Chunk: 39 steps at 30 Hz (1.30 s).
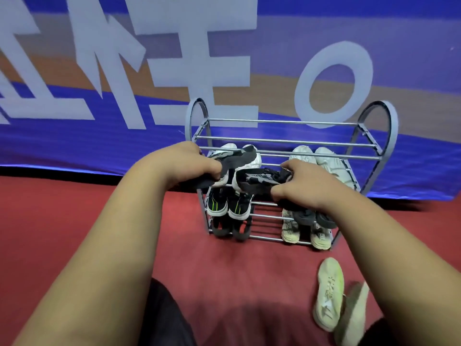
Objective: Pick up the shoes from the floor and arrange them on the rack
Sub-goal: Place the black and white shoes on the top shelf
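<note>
closest to me, two pale shoes [328, 293] lie on the red floor [224, 270]. my left hand [197, 163] grips the left black shoe [245, 156] and my right hand [299, 187] grips the right black shoe [257, 182], both just in front of the rack [287, 121].

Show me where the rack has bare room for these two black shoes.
The rack's top tier is wholly bare. Lower down, a bare middle strip runs between the black-green pair and the dark slippers. Both ends of the lower tiers are crowded with pairs.

Shoe pairs [228, 204] on rack [282, 121]; two shoes [329, 293] on floor [74, 221] before it.
</note>
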{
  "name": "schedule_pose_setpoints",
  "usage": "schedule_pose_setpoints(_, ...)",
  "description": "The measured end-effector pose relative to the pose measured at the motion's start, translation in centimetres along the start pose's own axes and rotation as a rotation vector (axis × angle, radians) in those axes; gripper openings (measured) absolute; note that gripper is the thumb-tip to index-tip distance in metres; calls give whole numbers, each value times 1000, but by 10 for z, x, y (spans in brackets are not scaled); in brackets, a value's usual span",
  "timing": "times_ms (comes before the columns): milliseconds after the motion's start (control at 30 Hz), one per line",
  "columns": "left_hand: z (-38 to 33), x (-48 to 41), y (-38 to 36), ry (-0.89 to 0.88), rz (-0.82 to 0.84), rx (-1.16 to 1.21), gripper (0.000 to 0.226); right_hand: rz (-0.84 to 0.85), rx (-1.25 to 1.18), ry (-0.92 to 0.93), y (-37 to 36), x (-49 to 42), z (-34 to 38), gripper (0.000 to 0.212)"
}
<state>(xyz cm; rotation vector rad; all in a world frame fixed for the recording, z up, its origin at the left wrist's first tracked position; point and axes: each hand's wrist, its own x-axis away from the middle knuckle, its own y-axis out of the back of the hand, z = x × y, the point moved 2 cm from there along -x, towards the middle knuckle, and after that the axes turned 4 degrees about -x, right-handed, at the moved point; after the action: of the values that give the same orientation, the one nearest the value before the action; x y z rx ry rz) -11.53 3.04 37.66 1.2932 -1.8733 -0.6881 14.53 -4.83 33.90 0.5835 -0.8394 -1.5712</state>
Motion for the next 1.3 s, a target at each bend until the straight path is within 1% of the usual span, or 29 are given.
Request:
schedule_pose_setpoints(100,-5,-3,2,-2,-98,64,51,-39,-47,48,-3,-1,16,79)
schedule_pose_setpoints(167,-6,-10,1,4,-147,104,50,-80,-58,78,-5,-2,26,76)
schedule_pose_setpoints(267,-9,-20,3,8,-220,138,27,-158,-103,106,-7,-8,36,65)
schedule_pose_setpoints(300,-9,-24,4,8,-246,157,24,-188,-118,109,-8,-11,37,64)
schedule_pose_setpoints(433,-8,-50,2,-33,-392,249,35,-315,-250,86,-11,-27,41,61)
schedule_pose_setpoints(500,-6,-67,-2,-39,-472,251,42,-370,-310,75,-14,-42,42,62)
schedule_pose_setpoints(567,-5,-83,-10,-39,-513,228,46,-405,-344,54,-17,-62,43,61)
schedule_pose_setpoints(633,-5,-97,-20,-58,-535,238,50,-419,-384,24,-20,-85,44,55)
schedule_pose_setpoints(700,-5,-111,-29,-70,-562,263,61,-426,-436,-7,-24,-106,44,54)
schedule_pose_setpoints(733,-4,-118,-33,-69,-572,275,63,-430,-450,-16,-26,-115,44,55)
schedule_pose_setpoints(833,-3,-142,-42,-62,-595,283,55,-442,-454,-25,-36,-141,42,56)
schedule_pose_setpoints(967,-4,-160,-54,-106,-620,236,45,-432,-427,-53,-45,-171,37,54)
schedule_pose_setpoints(1133,0,-184,-56,-117,-688,233,39,-418,-424,-61,-53,-196,42,57)
schedule_pose_setpoints(1233,1,-194,-56,-133,-725,240,39,-411,-410,-76,-59,-208,41,63)
schedule_pose_setpoints(1300,5,-199,-56,-133,-719,219,46,-385,-363,-68,-64,-212,37,67)
